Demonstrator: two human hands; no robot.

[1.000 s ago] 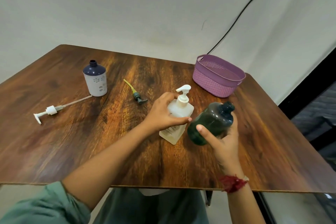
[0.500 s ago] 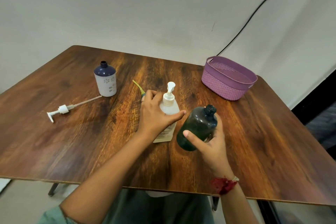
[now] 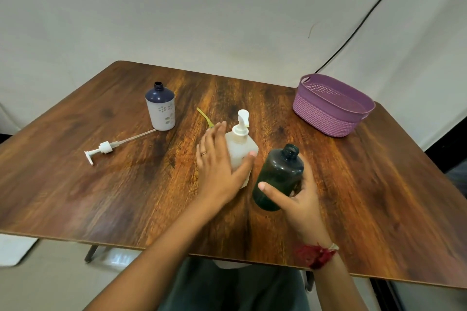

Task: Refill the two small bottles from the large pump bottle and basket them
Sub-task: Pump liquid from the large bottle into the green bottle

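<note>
Two hands work mid-surface: the left hand (image 3: 217, 166) has its grip wrapped on the upright white pump bottle (image 3: 240, 149), while the right hand (image 3: 297, 201) grips the tilted, uncapped dark green bottle (image 3: 279, 177) just beside it.

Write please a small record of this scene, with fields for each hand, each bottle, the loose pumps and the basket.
left hand: wrapped around cream plastic pump bottle
right hand: holding dark green uncapped bottle, tilted
white bottle with navy top: upright, uncapped, far left
white loose pump: lying on wooden table
yellow-tubed pump: mostly hidden behind left hand
purple woven plastic basket: far right, holds no bottle
</note>
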